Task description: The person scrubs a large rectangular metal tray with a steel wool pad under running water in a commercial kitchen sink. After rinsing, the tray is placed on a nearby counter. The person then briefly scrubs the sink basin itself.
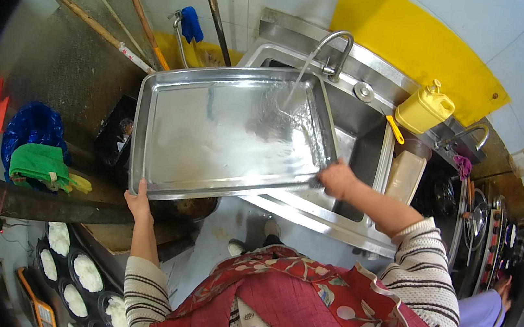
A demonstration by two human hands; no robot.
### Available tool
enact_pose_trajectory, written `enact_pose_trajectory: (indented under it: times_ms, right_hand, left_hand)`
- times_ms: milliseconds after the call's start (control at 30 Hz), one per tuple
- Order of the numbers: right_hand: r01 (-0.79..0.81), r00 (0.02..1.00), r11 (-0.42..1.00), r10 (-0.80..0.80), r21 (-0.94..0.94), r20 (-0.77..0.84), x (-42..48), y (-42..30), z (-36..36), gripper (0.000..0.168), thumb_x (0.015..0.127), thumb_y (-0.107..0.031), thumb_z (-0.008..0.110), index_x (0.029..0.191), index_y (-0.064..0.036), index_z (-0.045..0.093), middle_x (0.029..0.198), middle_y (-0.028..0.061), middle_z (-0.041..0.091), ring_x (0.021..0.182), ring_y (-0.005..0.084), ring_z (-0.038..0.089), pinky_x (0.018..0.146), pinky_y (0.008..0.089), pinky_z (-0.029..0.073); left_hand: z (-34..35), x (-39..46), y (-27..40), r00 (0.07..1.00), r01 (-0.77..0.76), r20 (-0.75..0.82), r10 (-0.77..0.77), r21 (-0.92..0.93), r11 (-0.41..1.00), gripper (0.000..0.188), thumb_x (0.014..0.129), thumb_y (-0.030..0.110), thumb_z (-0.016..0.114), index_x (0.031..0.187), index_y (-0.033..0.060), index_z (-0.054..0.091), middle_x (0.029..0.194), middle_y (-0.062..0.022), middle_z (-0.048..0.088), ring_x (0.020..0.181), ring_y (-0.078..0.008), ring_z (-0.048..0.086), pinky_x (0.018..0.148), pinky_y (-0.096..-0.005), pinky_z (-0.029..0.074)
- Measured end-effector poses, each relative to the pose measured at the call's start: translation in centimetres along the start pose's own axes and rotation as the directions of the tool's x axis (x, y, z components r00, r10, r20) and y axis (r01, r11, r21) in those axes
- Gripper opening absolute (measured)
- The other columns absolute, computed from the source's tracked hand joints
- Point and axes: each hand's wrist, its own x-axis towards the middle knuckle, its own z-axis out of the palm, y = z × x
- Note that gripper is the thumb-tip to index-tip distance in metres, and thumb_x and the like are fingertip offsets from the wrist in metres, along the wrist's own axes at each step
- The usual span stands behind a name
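A large rectangular stainless steel tray is held tilted over the sink and reaches past its left side. My left hand grips the tray's near left corner, thumb on the rim. At the near right edge, my right hand is closed on something dark against the rim; whether it is a scrubber or cloth, I cannot tell. Water runs from the curved faucet onto the tray's right part and spreads there.
Behind the sink's right side stand a yellow jug and a yellow-handled knife or scraper. Long wooden poles lean at the back left. A green cloth hangs left. Rice-like food fills black containers lower left. Another person is far right.
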Motion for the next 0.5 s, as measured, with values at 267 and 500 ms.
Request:
enact_pose_trajectory:
  times_ms: [267,500]
  right_hand:
    - [0.198,0.979,0.936,-0.202,0.290,-0.017,0.1,-12.0,-4.6,0.043,0.070,-0.025,0.070,0.105,-0.005,0.055,0.088,0.0126,0.066,0.091,0.0286,0.063,0.094,0.0450,0.038]
    - [0.469,0.881,0.859,-0.439,0.204,-0.177,2.1,-13.4,-4.4,0.037,0.071,-0.019,0.067,0.106,-0.012,0.056,0.098,0.0090,0.063,0.098,0.0275,0.060,0.090,0.0472,0.039]
  left_hand:
    - [7.8,-16.1,3.5,0.777,0.358,0.563,-0.280,-0.030,0.933,0.042,0.079,0.023,0.071,0.100,0.0045,0.040,0.088,-0.0103,0.054,0.062,-0.0177,0.062,0.052,-0.0276,0.052]
    - [8.6,-16.5,1.6,0.717,0.264,0.666,-0.207,0.015,0.964,0.042,0.081,0.004,0.052,0.121,0.0024,0.038,0.106,-0.0110,0.055,0.084,-0.0216,0.061,0.058,-0.0323,0.054]
